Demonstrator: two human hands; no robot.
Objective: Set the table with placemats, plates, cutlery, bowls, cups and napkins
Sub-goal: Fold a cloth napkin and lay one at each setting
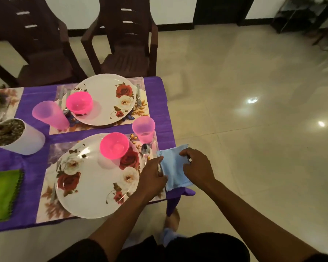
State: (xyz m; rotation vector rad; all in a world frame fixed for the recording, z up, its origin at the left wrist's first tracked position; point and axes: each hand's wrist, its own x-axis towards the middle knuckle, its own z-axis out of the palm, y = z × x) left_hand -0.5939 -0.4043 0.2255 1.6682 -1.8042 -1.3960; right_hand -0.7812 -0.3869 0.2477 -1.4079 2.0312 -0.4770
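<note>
A folded light-blue napkin (174,167) lies at the table's right edge, beside the near floral plate (91,186). My left hand (153,176) pinches its left edge and my right hand (197,165) grips its right side, fingers curled over the cloth. The near plate sits on a floral placemat (45,205) and carries a pink bowl (114,145). A spoon (145,151) and a pink cup (144,131) stand just beyond the napkin. The far plate (106,99) holds another pink bowl (79,102), with a pink cup (49,115) and a fork (139,99) beside it.
A purple cloth (32,99) covers the table. A white plant pot (17,137) stands at the left, and a green napkin (2,193) lies at the near left. Two dark chairs (125,44) stand behind the table. Tiled floor (254,129) spreads to the right.
</note>
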